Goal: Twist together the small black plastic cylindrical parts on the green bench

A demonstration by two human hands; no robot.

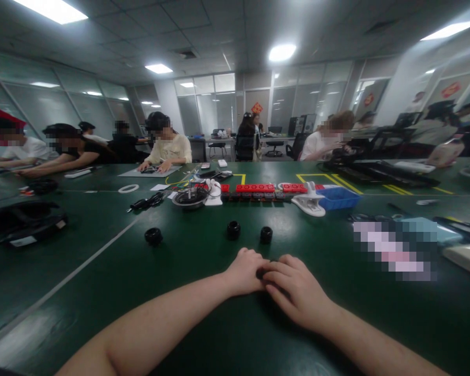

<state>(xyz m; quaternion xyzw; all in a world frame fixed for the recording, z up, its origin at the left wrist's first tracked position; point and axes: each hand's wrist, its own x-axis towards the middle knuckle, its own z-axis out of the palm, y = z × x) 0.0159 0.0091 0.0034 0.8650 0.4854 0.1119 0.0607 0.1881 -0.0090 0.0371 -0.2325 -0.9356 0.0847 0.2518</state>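
Note:
My left hand (246,271) and my right hand (292,287) meet low over the green table, with a small dark object (261,271) between them. The fingers of both hands are closed round it, and they cover most of it. Beyond my hands stand three black round parts: one (266,234) just past my fingers, another (233,230) slightly left of it, and a third (153,236) farther left.
Red power strips (254,188), a blue bin (340,198), a white stand (309,201) and a black wheel-like part (190,197) lie across the middle. A black shell (23,222) sits left, a beige item (468,258) right. Several people work across the table.

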